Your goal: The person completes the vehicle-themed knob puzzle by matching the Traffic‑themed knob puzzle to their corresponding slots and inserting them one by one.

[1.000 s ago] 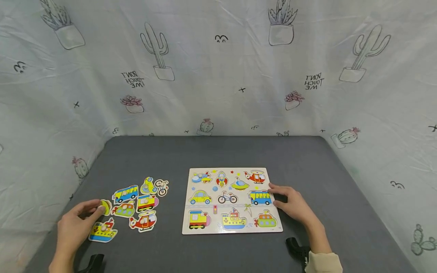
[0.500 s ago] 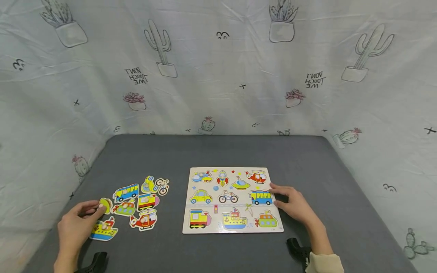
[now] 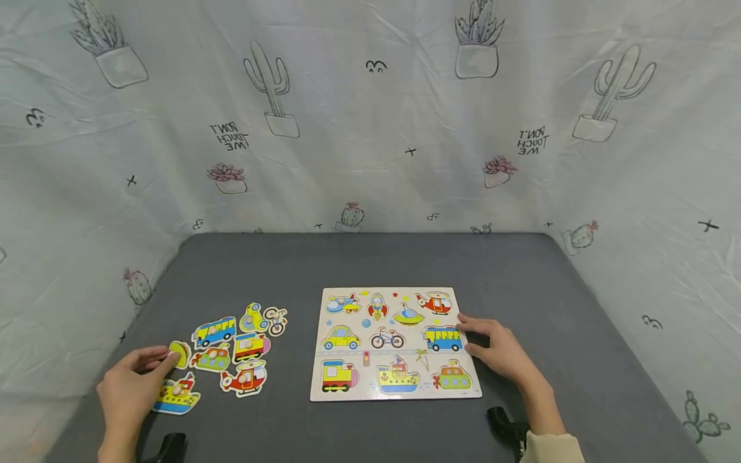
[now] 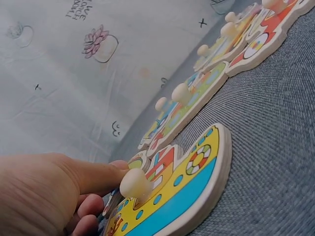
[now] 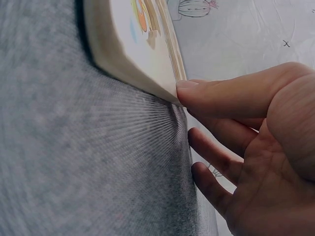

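Observation:
At the table's left side my left hand [image 3: 132,384] pinches the edge area of a yellow-green flying-saucer puzzle piece [image 3: 181,354] between thumb and fingers. Just below that piece lies a ship puzzle piece [image 3: 177,395], its round wooden knob [image 4: 136,184] close beside my thumb in the left wrist view. My right hand [image 3: 499,349] rests at the right edge of a pale puzzle board [image 3: 373,392] printed with vehicles. Seen from the right wrist, the thumb [image 5: 211,96] touches the board's edge while the other fingers spread loosely.
Several loose knobbed pieces lie together at left: a bus [image 3: 214,332], car [image 3: 253,317], bicycle [image 3: 275,320], train [image 3: 250,347], submarine [image 3: 211,359] and helicopter [image 3: 246,378]. A patterned curtain [image 3: 347,128] hangs behind the grey table [image 3: 370,257].
The head view has shifted slightly. Both hands keep nearly the same places, my left at the saucer piece and my right at the board's edge.

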Motion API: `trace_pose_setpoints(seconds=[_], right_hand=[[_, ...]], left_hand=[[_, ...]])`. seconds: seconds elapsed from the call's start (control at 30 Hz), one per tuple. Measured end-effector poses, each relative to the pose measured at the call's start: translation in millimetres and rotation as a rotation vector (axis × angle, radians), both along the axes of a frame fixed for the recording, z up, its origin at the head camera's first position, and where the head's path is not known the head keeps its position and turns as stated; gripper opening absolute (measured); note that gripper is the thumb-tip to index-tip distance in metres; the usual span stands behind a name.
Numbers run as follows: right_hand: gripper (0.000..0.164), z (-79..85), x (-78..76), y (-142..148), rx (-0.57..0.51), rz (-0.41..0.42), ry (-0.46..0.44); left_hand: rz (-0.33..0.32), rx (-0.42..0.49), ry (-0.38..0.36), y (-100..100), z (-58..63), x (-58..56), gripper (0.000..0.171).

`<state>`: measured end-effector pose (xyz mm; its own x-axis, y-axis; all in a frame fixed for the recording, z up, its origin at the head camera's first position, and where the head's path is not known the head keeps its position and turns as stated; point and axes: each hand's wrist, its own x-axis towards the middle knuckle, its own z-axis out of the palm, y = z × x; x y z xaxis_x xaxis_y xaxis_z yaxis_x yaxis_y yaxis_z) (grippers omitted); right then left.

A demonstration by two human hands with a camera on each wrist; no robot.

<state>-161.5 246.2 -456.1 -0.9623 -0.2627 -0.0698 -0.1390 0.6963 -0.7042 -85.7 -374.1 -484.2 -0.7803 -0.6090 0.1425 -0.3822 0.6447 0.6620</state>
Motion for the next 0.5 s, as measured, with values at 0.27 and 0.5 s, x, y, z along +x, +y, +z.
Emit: trace_pose_setpoints(seconds=[0.27, 0.5], right_hand=[[0.041, -1.4, 1.5, 0.2, 0.008, -0.007, 0.001], [0.042, -1.1, 1.5, -0.4, -0.010, -0.004, -0.003]], left_hand=[[0.062, 0.027, -0.038, 0.5, -2.6, -2.8, 0.043], [0.085, 0.052, -0.031, 1.1, -0.5, -1.2, 0.045]])
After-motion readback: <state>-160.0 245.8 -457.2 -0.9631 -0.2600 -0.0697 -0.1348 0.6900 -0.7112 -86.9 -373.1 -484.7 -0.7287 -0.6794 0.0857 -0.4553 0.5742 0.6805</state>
